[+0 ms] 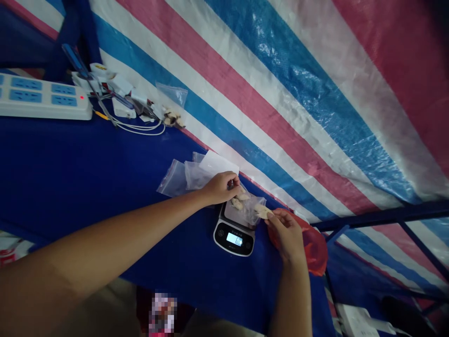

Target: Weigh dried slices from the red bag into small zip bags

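Blue tabletop [105, 187] holds scale [233, 243], power strip [42, 105], red bag [315, 250].

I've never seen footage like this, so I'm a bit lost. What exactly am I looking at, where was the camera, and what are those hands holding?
There's no machine here. This is one picture from a camera worn on a person's head, looking forward and down at their own bare hands. The left hand pinches the top of a clear plastic bag of pale chunks, which rests on a small digital scale. The right hand holds a pale piece at the bag's edge, in front of a red plastic bag. Everything sits on a dark blue surface beside a striped tarpaulin. Farther off are more clear bags, a white power strip and white cables.
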Demonstrator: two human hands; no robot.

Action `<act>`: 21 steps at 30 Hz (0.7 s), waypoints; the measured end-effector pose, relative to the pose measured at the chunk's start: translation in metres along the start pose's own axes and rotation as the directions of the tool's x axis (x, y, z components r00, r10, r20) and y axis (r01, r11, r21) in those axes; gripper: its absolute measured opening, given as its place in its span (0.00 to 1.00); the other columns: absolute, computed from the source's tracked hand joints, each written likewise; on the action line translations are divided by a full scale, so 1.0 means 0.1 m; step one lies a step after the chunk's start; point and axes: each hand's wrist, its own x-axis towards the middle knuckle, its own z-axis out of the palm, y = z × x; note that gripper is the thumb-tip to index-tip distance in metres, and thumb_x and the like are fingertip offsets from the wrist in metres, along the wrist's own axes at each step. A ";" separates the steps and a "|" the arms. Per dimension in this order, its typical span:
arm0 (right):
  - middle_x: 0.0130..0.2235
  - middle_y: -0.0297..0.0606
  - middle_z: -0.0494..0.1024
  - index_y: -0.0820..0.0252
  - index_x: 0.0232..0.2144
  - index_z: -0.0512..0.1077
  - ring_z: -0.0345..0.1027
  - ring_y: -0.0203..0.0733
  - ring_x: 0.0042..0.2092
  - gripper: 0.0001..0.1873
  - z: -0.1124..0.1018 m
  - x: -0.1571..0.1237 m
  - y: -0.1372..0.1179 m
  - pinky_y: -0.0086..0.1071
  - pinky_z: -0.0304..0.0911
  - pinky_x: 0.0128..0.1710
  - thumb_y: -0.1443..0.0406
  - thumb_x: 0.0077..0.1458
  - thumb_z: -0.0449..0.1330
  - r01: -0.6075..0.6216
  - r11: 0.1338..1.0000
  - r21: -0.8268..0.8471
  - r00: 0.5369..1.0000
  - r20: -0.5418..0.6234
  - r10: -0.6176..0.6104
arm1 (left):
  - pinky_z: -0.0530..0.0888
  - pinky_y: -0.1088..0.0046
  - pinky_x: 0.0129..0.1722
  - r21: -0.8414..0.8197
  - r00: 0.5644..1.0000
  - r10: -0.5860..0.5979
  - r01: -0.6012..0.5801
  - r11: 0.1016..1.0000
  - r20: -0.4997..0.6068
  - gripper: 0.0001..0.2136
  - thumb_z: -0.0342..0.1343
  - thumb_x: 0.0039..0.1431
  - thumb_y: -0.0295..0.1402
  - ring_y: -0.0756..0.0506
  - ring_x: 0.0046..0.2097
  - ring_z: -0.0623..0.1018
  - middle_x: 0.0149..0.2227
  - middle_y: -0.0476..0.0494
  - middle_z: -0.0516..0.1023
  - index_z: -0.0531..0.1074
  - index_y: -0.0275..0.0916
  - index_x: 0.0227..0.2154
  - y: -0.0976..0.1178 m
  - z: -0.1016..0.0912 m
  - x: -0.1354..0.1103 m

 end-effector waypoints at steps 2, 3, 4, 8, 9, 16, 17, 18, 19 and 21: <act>0.34 0.33 0.80 0.57 0.33 0.77 0.77 0.39 0.36 0.22 -0.12 -0.06 -0.04 0.30 0.76 0.37 0.58 0.36 0.79 -0.006 1.000 -0.027 1.000 0.008 0.006 | 0.68 0.70 0.33 0.004 1.000 -0.004 0.004 1.000 0.006 0.02 0.58 0.55 0.30 0.50 0.32 0.71 0.32 0.48 0.74 0.70 0.40 0.30 -0.01 0.00 0.00; 0.34 0.33 0.80 0.57 0.33 0.77 0.77 0.39 0.36 0.22 -0.17 -0.09 -0.07 0.29 0.76 0.36 0.58 0.36 0.80 -0.006 0.999 -0.033 0.999 0.033 0.007 | 0.68 0.70 0.33 0.009 1.000 -0.006 0.006 1.000 0.010 0.02 0.58 0.55 0.31 0.50 0.32 0.71 0.32 0.49 0.74 0.70 0.40 0.30 -0.02 0.00 0.00; 0.35 0.32 0.80 0.57 0.33 0.77 0.77 0.38 0.37 0.22 -0.21 -0.11 -0.09 0.28 0.76 0.36 0.58 0.36 0.80 -0.005 0.999 -0.034 0.998 0.066 0.007 | 0.68 0.70 0.33 0.019 1.000 -0.006 0.006 1.000 0.013 0.02 0.57 0.55 0.31 0.50 0.32 0.70 0.32 0.49 0.74 0.70 0.40 0.30 -0.02 0.00 0.00; 0.36 0.32 0.81 0.57 0.33 0.78 0.77 0.37 0.37 0.21 -0.19 -0.11 -0.16 0.26 0.76 0.36 0.59 0.38 0.80 -0.026 1.000 -0.015 0.986 0.165 0.028 | 0.69 0.68 0.39 0.129 0.996 0.088 -0.087 0.988 -0.001 0.03 0.57 0.57 0.32 0.48 0.35 0.72 0.33 0.48 0.74 0.70 0.40 0.31 0.02 -0.02 -0.01; 0.35 0.33 0.81 0.57 0.32 0.78 0.77 0.37 0.37 0.20 -0.16 -0.08 -0.15 0.26 0.75 0.36 0.59 0.37 0.80 -0.041 0.999 -0.007 0.982 0.184 0.042 | 0.69 0.66 0.42 0.182 0.990 0.141 -0.140 0.973 0.007 0.03 0.57 0.58 0.33 0.46 0.39 0.73 0.35 0.47 0.75 0.70 0.40 0.33 0.04 -0.02 -0.01; 0.35 0.33 0.82 0.57 0.29 0.75 0.78 0.39 0.37 0.23 0.14 0.07 0.06 0.30 0.76 0.38 0.59 0.33 0.81 -0.037 0.985 0.169 0.992 0.127 0.015 | 0.63 0.57 0.51 0.410 0.916 0.274 -0.379 0.830 0.293 0.09 0.57 0.63 0.38 0.41 0.49 0.74 0.45 0.44 0.77 0.74 0.42 0.42 0.25 0.02 -0.10; 0.36 0.34 0.83 0.57 0.29 0.75 0.78 0.39 0.38 0.22 0.15 0.06 0.08 0.31 0.76 0.38 0.59 0.34 0.81 -0.019 0.984 0.174 0.991 0.131 -0.004 | 0.62 0.57 0.52 0.421 0.911 0.264 -0.384 0.822 0.316 0.09 0.56 0.63 0.37 0.41 0.50 0.75 0.46 0.44 0.77 0.74 0.42 0.43 0.27 0.04 -0.10; 0.37 0.35 0.83 0.57 0.30 0.75 0.78 0.39 0.38 0.22 0.15 0.04 0.09 0.31 0.76 0.38 0.59 0.36 0.81 -0.003 0.984 0.177 0.989 0.148 -0.024 | 0.62 0.57 0.52 0.431 0.911 0.252 -0.382 0.818 0.327 0.09 0.55 0.64 0.36 0.41 0.50 0.75 0.46 0.44 0.78 0.74 0.42 0.44 0.28 0.05 -0.11; 0.38 0.35 0.83 0.57 0.31 0.75 0.78 0.39 0.38 0.21 0.15 0.03 0.09 0.31 0.75 0.39 0.59 0.37 0.80 0.012 0.984 0.180 0.984 0.172 -0.043 | 0.62 0.56 0.52 0.438 0.911 0.242 -0.377 0.816 0.333 0.09 0.55 0.63 0.35 0.41 0.50 0.75 0.47 0.44 0.78 0.74 0.42 0.44 0.28 0.05 -0.11; 0.38 0.35 0.83 0.56 0.31 0.76 0.78 0.39 0.39 0.19 0.13 0.01 0.10 0.31 0.74 0.40 0.60 0.39 0.80 0.031 0.982 0.184 0.971 0.226 -0.073 | 0.62 0.56 0.52 0.439 0.914 0.227 -0.365 0.821 0.336 0.09 0.55 0.63 0.35 0.41 0.51 0.75 0.48 0.44 0.77 0.74 0.42 0.45 0.28 0.05 -0.10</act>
